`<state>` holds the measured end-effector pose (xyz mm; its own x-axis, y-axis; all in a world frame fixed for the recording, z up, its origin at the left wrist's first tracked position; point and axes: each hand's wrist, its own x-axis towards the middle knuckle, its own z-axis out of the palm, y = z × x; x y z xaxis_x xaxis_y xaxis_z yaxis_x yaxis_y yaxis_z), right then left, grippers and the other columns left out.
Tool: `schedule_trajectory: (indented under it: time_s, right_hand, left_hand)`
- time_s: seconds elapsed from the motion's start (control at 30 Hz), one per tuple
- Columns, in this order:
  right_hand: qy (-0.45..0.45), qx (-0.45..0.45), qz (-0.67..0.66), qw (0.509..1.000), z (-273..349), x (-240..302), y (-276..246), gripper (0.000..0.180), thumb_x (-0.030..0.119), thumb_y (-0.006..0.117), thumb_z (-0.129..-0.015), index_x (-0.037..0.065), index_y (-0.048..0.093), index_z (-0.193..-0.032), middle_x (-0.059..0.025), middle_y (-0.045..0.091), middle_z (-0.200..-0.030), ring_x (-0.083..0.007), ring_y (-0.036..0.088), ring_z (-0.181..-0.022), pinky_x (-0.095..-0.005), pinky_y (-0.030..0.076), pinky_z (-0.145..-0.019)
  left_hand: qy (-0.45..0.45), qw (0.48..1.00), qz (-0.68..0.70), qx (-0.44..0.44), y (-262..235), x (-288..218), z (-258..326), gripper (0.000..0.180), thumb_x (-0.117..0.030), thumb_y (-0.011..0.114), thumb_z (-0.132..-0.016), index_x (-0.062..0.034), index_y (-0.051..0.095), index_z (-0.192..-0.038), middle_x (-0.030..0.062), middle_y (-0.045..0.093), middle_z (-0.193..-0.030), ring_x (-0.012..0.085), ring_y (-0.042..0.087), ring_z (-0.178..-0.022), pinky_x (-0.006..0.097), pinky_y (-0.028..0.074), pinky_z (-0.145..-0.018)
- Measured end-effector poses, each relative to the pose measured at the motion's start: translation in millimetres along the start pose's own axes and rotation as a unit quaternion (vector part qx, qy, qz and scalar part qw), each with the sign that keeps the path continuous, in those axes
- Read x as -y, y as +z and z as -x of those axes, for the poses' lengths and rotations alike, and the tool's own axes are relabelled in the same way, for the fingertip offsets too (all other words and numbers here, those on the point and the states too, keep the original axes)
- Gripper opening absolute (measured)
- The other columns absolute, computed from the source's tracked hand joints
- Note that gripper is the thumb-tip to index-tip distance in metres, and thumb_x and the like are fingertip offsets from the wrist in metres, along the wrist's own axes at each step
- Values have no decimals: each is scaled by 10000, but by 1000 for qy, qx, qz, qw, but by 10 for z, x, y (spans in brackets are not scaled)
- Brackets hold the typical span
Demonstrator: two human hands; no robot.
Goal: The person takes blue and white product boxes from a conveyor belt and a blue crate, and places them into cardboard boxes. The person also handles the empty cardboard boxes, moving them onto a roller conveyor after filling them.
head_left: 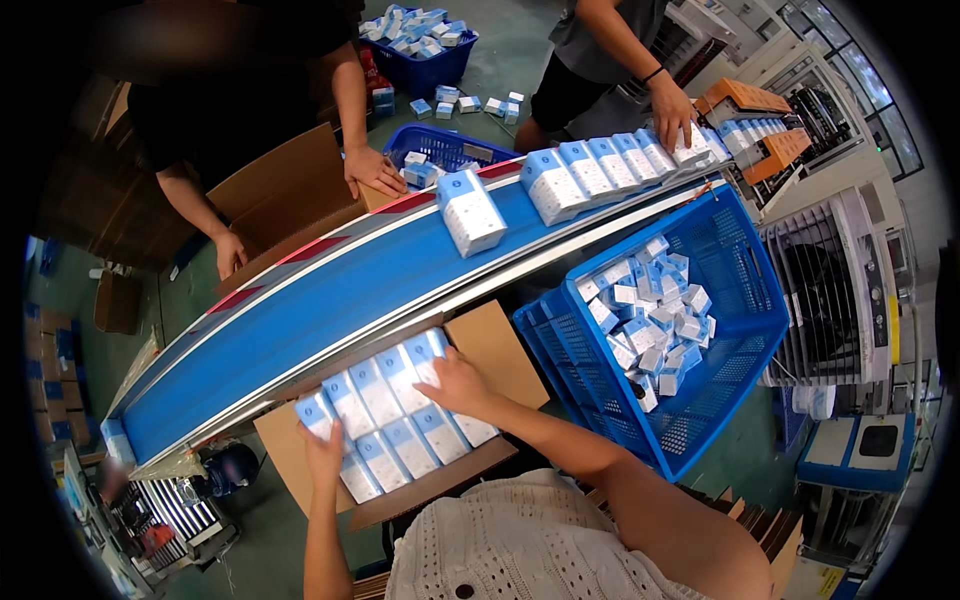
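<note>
In the head view, the left hand (322, 455), fingers parted, and the right hand (460, 386), fingers half-curled, touch smooth, oblong blue-and-white cartons (378, 393) rowed inside the near brown cardboard box (497, 340); whether either grips, I cannot tell.

Before me, paperboard boxes (378, 388) lie in two rows in an open carton (497, 345). Behind runs a conveyor belt (300, 312) bearing further boxes (472, 215); right, a plastic crate (740, 285) contains smaller boxes (655, 320).
</note>
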<state>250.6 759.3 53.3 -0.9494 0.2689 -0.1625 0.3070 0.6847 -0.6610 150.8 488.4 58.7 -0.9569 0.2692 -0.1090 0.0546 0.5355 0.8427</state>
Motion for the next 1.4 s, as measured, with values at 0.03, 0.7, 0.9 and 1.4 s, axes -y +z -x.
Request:
schedule_trajectory:
  time_s: [0.03, 0.7, 0.9, 1.4]
  right_hand:
    - [2, -8, 10, 1000, -65, -13, 36, 509, 428, 562, -771, -68, 533, -878, -290, 454, -959, -396, 516, -866, -420, 448, -744]
    - [-16, -41, -210, 977, -29, -467, -220, 278, 254, 485, -831, 14, 547, -704, -173, 564, -753, -347, 537, -744, -420, 423, -669]
    - [319, -21, -143, 937, 389, -1036, -632, 573, 505, 458, -813, -59, 553, -845, -251, 581, -868, -345, 582, -807, -398, 452, -726]
    - [146, -150, -110, 972, -599, -96, -533, 522, 455, 388, -872, -59, 468, -831, -116, 517, -601, -201, 535, -472, -318, 435, -469]
  left_hand:
    - [-28, 997, -65, 17, 60, -35, -123, 649, -320, 642, -744, 58, 309, -1152, 238, 499, -1063, 323, 531, -945, 368, 419, -812]
    - [-10, 995, -101, 14, -623, 49, -71, 222, -185, 541, -812, -9, 544, -948, 116, 539, -842, 213, 527, -734, 302, 428, -634]
    - [-204, 978, 38, 21, -1317, 914, 535, 252, -167, 465, -849, 38, 492, -993, 75, 549, -852, 141, 537, -802, 234, 421, -684]
    - [-86, 995, 56, 19, 78, 346, 549, 884, -81, 675, -696, 2, 83, -1347, 184, 257, -1333, 270, 320, -1189, 360, 262, -989]
